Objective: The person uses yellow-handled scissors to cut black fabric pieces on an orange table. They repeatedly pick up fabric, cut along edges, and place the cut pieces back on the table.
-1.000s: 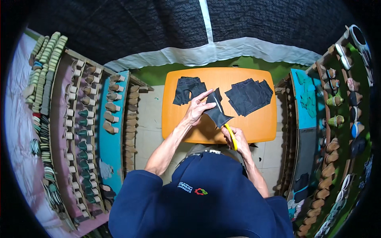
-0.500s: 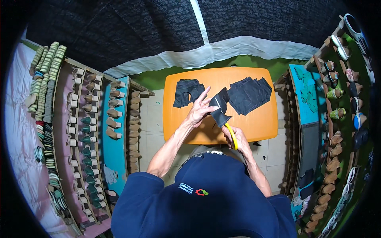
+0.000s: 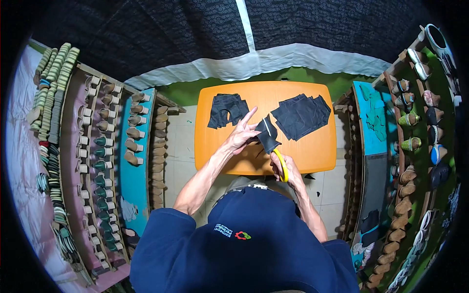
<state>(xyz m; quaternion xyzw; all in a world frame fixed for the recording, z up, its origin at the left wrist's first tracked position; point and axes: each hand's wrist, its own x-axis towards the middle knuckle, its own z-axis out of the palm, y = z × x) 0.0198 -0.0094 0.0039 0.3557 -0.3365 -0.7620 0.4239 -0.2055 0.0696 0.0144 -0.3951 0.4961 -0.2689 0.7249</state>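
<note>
Over the near part of the orange table point(image 3: 254, 93), my left hand point(image 3: 239, 137) pinches a small black piece of cloth-like material point(image 3: 267, 138) between thumb and fingers, the index finger stretched out. A pale strip shows along the piece's upper part. My right hand point(image 3: 291, 172) grips yellow-handled scissors point(image 3: 283, 168) at the piece's lower edge; their blades are mostly hidden behind it. Beyond my left hand lies a pile of black pieces point(image 3: 236, 103) with curved cut-outs. A larger, fanned pile of black pieces point(image 3: 302, 117) lies to the right.
Racks of shoe forms point(image 3: 104, 166) and stacked striped soles point(image 3: 58, 78) stand on the left. On the right, a blue-topped shelf point(image 3: 364, 141) stands beside racks of shoes point(image 3: 408, 176). Dark patterned curtains point(image 3: 195, 34) hang behind the table.
My hands, the black piece and the scissors have shifted slightly. The piece now shows turned narrower, with the scissors still against its lower edge. The whole view has also moved a little.
</note>
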